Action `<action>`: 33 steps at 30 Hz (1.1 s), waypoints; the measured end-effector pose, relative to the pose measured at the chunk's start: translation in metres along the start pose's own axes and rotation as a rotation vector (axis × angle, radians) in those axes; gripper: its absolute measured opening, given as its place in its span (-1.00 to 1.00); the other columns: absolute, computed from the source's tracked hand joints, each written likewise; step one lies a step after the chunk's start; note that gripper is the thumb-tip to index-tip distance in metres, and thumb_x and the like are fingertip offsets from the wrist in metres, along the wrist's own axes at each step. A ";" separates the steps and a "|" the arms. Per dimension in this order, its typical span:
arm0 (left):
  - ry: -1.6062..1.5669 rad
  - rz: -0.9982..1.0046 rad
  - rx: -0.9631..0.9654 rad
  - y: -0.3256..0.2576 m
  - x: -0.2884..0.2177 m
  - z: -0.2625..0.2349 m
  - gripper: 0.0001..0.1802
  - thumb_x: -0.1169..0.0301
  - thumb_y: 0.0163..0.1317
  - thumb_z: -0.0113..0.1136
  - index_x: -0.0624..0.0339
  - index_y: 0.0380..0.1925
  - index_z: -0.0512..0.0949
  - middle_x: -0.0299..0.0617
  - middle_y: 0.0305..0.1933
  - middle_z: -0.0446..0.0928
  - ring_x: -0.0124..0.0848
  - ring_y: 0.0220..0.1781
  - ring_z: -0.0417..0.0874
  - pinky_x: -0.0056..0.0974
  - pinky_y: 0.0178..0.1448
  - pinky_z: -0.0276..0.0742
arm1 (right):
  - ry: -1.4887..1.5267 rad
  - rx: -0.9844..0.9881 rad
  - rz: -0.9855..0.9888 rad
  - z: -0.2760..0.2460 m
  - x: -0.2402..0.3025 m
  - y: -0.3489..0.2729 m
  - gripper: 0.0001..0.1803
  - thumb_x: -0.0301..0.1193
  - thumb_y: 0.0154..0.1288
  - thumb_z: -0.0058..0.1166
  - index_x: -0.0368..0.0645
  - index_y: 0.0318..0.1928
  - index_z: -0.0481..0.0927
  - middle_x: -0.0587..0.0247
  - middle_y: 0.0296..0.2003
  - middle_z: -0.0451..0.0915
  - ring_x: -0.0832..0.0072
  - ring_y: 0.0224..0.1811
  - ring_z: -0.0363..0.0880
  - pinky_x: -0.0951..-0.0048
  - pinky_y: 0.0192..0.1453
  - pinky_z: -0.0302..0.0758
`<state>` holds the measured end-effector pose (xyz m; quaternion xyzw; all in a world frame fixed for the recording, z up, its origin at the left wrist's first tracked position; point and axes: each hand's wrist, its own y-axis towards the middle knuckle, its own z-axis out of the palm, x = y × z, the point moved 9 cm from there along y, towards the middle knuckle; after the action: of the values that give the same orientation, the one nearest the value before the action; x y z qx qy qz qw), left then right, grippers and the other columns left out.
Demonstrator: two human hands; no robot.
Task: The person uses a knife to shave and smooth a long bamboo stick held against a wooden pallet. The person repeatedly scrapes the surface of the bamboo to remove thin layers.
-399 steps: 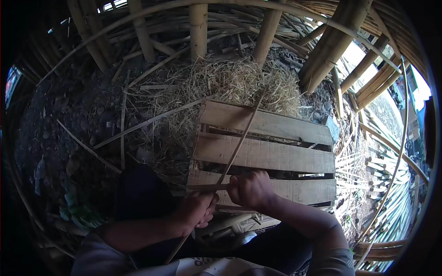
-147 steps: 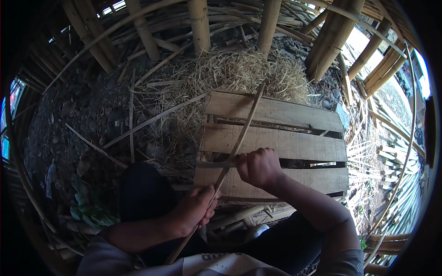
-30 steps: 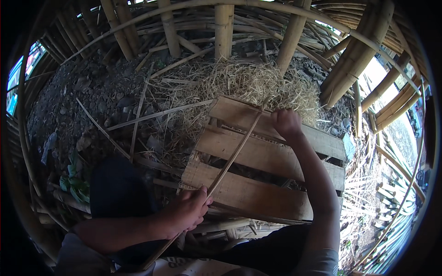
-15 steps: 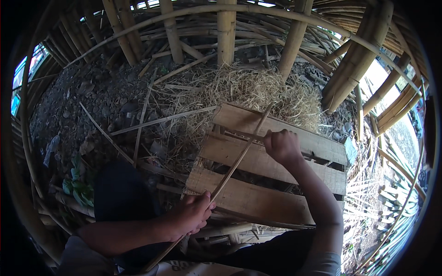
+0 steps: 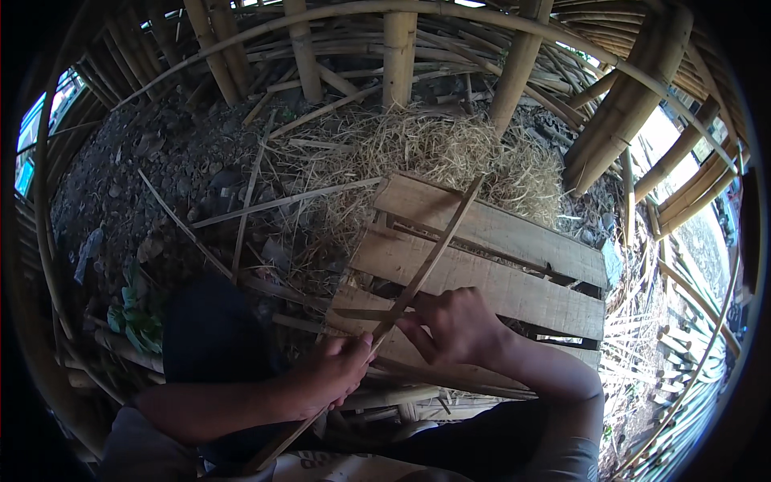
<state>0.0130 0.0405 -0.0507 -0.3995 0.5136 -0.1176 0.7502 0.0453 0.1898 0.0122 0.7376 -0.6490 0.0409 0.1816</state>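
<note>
both hands grip one long bamboo strip (image 5: 430, 261) over a wooden pallet (image 5: 514, 285), left hand (image 5: 341, 371) fingers wrapped around it, right hand (image 5: 454, 325) fingers pinching it just above.

I am looking into a rough outdoor bamboo workshop: thick bamboo poles (image 5: 399, 52) stand at twelve o'clock, a heap of dry straw (image 5: 450, 149) lies on bare earth, split bamboo strips (image 5: 281, 201) scatter at ten o'clock, and a wooden pallet (image 5: 498, 257) serves as workbench.
</note>
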 end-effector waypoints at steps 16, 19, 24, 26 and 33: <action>0.077 0.030 -0.043 -0.002 0.004 -0.004 -0.49 -0.02 0.60 -0.25 0.20 -0.26 0.42 -0.41 -0.65 0.27 -0.64 -0.73 0.23 -0.47 -0.68 0.22 | -0.023 -0.087 -0.029 -0.002 -0.003 -0.002 -0.52 -0.14 0.43 0.12 -0.11 -0.63 0.60 0.18 -0.75 0.53 0.23 -0.76 0.54 0.24 -0.67 0.45; 0.101 0.065 -0.026 0.002 0.001 -0.002 -0.49 -0.01 0.61 -0.27 0.21 -0.26 0.42 -0.42 -0.65 0.26 -0.64 -0.73 0.22 -0.47 -0.68 0.22 | -0.205 -0.331 -0.119 -0.009 -0.020 -0.010 -0.51 -0.13 0.42 0.14 -0.11 -0.64 0.59 0.16 -0.73 0.55 0.20 -0.75 0.54 0.24 -0.65 0.47; 0.061 0.061 -0.019 0.000 -0.002 0.002 -0.49 0.00 0.61 -0.28 0.22 -0.26 0.41 -0.42 -0.66 0.25 -0.64 -0.73 0.22 -0.47 -0.67 0.23 | -0.088 -0.079 0.026 -0.007 -0.032 -0.003 -0.72 -0.36 0.34 0.23 -0.20 -0.51 0.55 0.23 -0.78 0.43 0.21 -0.78 0.45 0.22 -0.66 0.37; 0.044 0.038 -0.015 -0.005 0.001 0.001 -0.49 0.01 0.61 -0.27 0.22 -0.26 0.41 -0.42 -0.66 0.25 -0.65 -0.73 0.22 -0.48 -0.66 0.22 | -0.021 -0.067 -0.062 -0.006 -0.016 0.001 -0.69 -0.36 0.35 0.21 -0.18 -0.54 0.52 0.22 -0.78 0.43 0.22 -0.79 0.43 0.24 -0.70 0.34; 0.025 0.037 -0.024 0.002 0.001 0.003 -0.53 0.03 0.61 -0.27 0.19 -0.27 0.40 -0.44 -0.67 0.24 -0.64 -0.74 0.20 -0.47 -0.68 0.20 | -0.157 -0.169 -0.057 -0.010 -0.043 -0.005 -0.53 -0.18 0.43 0.13 -0.09 -0.65 0.62 0.21 -0.79 0.49 0.32 -0.82 0.46 0.35 -0.74 0.35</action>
<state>0.0159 0.0429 -0.0521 -0.3974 0.5317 -0.1025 0.7408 0.0454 0.2340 0.0080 0.7388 -0.6411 -0.0771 0.1929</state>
